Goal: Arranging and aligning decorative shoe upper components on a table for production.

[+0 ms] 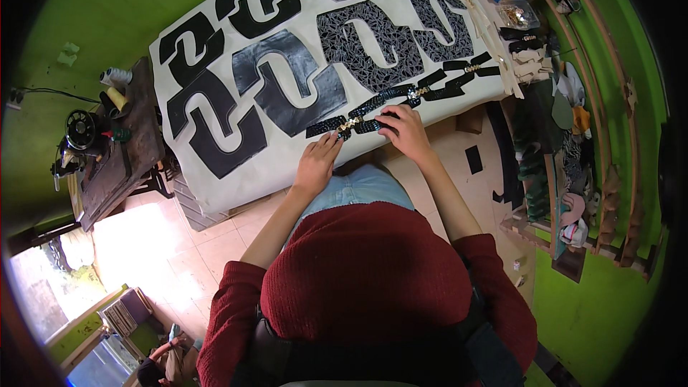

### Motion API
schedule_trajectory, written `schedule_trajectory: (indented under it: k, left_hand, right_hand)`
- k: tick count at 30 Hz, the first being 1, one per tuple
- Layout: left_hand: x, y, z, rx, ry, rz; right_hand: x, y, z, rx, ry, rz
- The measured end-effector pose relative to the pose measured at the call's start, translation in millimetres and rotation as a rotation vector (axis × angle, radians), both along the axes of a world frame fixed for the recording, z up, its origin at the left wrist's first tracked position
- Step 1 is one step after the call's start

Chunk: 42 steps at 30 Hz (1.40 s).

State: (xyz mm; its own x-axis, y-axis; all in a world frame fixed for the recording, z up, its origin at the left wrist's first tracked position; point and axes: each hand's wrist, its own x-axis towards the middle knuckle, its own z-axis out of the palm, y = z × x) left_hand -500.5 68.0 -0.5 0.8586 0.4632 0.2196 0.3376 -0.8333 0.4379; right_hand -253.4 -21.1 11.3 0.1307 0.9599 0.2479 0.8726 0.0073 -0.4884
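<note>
Along the near edge of the white-covered table lies a row of black, glittery straps [375, 102] with gold ornaments joining their split ends. My left hand [317, 165] has its fingers together on the nearest strap, just beside its gold ornament [350, 124]. On the same strap, a little to the right, rest the bent fingers of my right hand [407, 131], pinching its lower part. The thumbs are only partly visible. Farther right lie another strap with an ornament [418, 93] and a third one [471, 68].
Flat curved cut-outs fill the white tabletop [287, 161]: plain black ones [226, 140], a shiny black one [301, 93] and patterned grey ones [369, 43]. A sewing machine [82, 129] with thread spools stands at left. A crowded rack [566, 136] lines the right wall.
</note>
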Motion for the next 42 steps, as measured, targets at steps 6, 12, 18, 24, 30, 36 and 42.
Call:
schedule_trajectory:
  k: [6, 12, 18, 24, 30, 36, 42]
  left_hand:
    - [1, 0, -5, -0.039, -0.105, 0.036]
    - [7, 1, 7, -0.045, -0.119, 0.108]
    - [41, 11, 17, 0.084, 0.075, 0.024]
    - [45, 7, -5, 0.097, 0.232, 0.038]
    - [49, 6, -4, 0.09, 0.262, 0.021]
    - [50, 8, -4, 0.068, 0.275, 0.009]
    - [45, 8, -8, 0.075, 0.278, 0.016]
  right_hand:
    - [-3, -3, 2, 0.024, -0.062, -0.018]
    - [-10, -5, 10, 0.002, -0.101, -0.072]
    - [-16, -3, 8, 0.064, -0.039, -0.092]
    - [-48, 10, -7, -0.082, -0.229, -0.114]
    - [-52, 8, -18, -0.209, -0.295, -0.193]
    - [-54, 11, -15, -0.24, -0.35, -0.216]
    - [-59, 14, 11, -0.239, -0.384, -0.24]
